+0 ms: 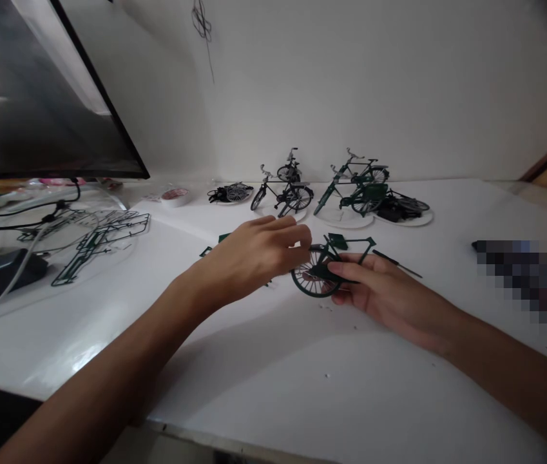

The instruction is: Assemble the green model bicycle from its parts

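On the white table [302,386], with assembled model bicycles [283,193] toward the far wall, the right hand [384,293] has its fingers [343,274] clamped on a dark green model bicycle [348,252], lying left to right, wheel end leftward. The left hand [254,258] lies nearer that wheel [314,283], its fingers [302,238] bunched together at the upper rim, contact impossible to tell

Dark green metal model bicycles [287,190] stand on round white plates [345,219] at the back of the glossy white bench [302,386]; a flat green plastic parts frame [104,245] lies left, before a black-framed monitor [36,96].
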### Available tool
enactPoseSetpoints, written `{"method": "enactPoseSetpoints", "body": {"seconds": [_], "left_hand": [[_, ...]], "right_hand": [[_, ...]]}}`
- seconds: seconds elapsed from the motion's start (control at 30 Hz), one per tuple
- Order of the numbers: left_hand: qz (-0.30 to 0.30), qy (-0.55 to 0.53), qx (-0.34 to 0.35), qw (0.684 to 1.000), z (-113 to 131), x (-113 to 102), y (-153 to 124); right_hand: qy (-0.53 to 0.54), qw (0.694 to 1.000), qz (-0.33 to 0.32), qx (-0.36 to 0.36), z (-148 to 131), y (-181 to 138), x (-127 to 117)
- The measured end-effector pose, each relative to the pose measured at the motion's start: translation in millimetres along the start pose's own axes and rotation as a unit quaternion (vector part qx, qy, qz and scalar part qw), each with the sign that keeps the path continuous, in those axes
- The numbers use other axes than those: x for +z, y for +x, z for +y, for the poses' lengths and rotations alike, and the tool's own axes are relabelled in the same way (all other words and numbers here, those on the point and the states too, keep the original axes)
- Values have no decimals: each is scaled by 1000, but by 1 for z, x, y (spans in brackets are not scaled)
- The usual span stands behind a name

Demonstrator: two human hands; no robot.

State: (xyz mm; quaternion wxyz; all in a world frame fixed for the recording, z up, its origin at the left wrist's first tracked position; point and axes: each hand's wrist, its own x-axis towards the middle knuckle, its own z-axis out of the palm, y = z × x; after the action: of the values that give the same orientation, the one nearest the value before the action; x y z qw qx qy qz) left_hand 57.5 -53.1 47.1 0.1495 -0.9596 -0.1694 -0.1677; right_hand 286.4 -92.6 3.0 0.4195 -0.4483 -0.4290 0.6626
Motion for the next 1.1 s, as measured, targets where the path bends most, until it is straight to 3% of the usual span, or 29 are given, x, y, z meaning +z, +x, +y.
{"method": "enactPoseSetpoints", "body": {"seconds": [0.33,0.77,1.1], "left_hand": [[-2,121,51,991,10,-3,4],[-3,67,35,997,11,6,4],[6,10,-9,1000,14,-9,3]], "right_hand": [[10,1000,-25,15,1,1,0],[1,1000,-18,22,0,0,2],[26,999,-5,32,1,0,-3]]}}
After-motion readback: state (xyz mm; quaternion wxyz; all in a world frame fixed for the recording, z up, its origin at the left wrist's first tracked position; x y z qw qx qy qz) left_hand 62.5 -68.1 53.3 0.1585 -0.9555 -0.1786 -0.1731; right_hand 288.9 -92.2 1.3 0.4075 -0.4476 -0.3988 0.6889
